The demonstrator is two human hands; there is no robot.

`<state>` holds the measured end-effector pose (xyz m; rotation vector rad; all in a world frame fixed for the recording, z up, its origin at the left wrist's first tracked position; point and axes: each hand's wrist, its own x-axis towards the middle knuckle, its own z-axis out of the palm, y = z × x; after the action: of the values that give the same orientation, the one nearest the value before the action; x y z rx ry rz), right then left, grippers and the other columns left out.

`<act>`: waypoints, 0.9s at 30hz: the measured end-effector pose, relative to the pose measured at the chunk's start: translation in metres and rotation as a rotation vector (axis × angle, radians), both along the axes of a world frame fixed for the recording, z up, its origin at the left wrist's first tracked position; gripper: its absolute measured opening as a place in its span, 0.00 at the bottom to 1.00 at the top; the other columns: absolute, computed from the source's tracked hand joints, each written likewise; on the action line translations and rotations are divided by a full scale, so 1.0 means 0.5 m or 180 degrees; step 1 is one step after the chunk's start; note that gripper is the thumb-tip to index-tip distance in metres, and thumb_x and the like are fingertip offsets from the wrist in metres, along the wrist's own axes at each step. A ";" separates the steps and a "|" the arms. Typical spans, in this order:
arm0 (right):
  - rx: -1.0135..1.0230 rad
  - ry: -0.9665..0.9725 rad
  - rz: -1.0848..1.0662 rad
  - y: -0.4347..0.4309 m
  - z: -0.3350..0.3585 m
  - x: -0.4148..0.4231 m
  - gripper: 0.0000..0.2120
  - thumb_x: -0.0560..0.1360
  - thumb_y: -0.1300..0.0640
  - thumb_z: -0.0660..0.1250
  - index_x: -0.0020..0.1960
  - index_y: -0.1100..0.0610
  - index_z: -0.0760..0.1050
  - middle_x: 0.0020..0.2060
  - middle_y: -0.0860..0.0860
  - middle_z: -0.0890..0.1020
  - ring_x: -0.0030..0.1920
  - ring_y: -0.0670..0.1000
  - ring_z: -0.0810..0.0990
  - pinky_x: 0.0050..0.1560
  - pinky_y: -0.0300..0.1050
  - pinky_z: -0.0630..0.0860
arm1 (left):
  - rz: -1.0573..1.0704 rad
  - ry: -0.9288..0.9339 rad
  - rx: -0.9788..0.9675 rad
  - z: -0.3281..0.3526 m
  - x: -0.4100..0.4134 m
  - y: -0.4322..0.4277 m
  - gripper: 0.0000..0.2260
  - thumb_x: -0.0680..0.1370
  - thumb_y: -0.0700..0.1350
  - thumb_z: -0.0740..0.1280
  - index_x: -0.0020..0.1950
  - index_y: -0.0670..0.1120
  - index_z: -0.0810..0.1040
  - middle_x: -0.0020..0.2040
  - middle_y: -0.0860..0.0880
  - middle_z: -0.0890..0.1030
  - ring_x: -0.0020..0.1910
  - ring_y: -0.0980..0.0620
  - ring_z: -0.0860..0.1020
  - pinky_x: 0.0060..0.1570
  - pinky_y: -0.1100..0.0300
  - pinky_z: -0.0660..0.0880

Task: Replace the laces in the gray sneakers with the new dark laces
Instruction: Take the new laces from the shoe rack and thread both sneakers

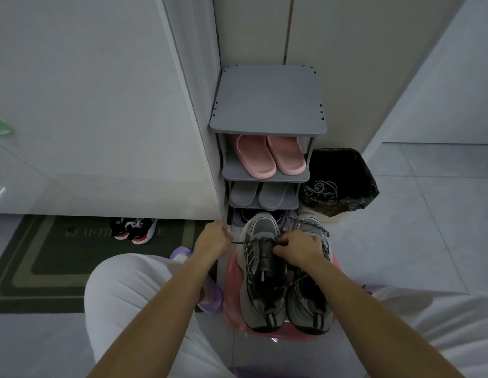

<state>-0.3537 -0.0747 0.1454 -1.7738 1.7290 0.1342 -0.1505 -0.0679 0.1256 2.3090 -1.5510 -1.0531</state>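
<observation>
Head view puts us midway through threading. Our left hand (214,238) is curled into a loose fist round one end of the dark lace (253,242) and draws it out sideways, in front of the shoe rack (267,105) at its lowest shelf. Our right hand (297,251) has its fingers bent and pinches the same lace where it meets the upper eyelets of the left sneaker (260,296). The stretch of lace between the two hands runs taut and nearly level.

We judge this to be the tightening of one crossing. The next move calls for slackening the pull, finding the free tip and feeding it through the next eyelet up while the right hand steadies the tongue.

The right sneaker (309,309) stands touching the first, with speckled dark lace across its front and a loose strand trailing between the pair; we cannot tell how far up it is laced. Both sneakers stand on a pink stool (232,290) just in front of the rack's foot, toes towards it. A black-lined bin (346,170) sits just to the rack's right, and the pale cord tangle (320,188) in it is probably the old laces.
</observation>
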 end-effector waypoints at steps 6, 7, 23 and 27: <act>-0.0056 0.0143 0.0026 0.002 0.002 0.003 0.12 0.71 0.47 0.63 0.48 0.49 0.81 0.45 0.50 0.82 0.51 0.52 0.77 0.60 0.50 0.62 | -0.0829 -0.0047 -0.0300 0.006 -0.084 0.001 0.10 0.75 0.52 0.68 0.49 0.47 0.78 0.50 0.47 0.80 0.51 0.48 0.77 0.53 0.52 0.74; -0.0066 0.0145 0.0025 0.002 0.002 0.004 0.12 0.71 0.47 0.63 0.48 0.50 0.81 0.45 0.50 0.81 0.51 0.53 0.77 0.60 0.49 0.62 | -0.0849 -0.0067 -0.0258 0.004 -0.091 0.002 0.09 0.75 0.52 0.68 0.46 0.47 0.77 0.49 0.46 0.80 0.51 0.47 0.77 0.56 0.50 0.73; -0.0005 -0.0055 -0.0108 0.008 0.011 0.002 0.10 0.71 0.47 0.64 0.46 0.49 0.81 0.40 0.48 0.82 0.49 0.51 0.78 0.63 0.51 0.60 | -0.0385 -0.0985 -0.0471 0.017 0.090 -0.025 0.10 0.79 0.50 0.63 0.44 0.45 0.76 0.46 0.45 0.77 0.49 0.44 0.76 0.46 0.48 0.75; -0.0010 -0.0030 -0.0046 0.009 0.013 0.001 0.08 0.71 0.48 0.63 0.42 0.49 0.80 0.40 0.48 0.80 0.50 0.52 0.78 0.63 0.51 0.61 | -0.0097 -0.1235 -0.0319 0.003 0.110 -0.005 0.09 0.78 0.51 0.64 0.48 0.46 0.78 0.48 0.45 0.78 0.51 0.44 0.76 0.48 0.48 0.76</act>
<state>-0.3532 -0.0702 0.1518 -1.7610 1.7358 0.1168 -0.0953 -0.0705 0.1273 2.5333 -1.7257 -0.5356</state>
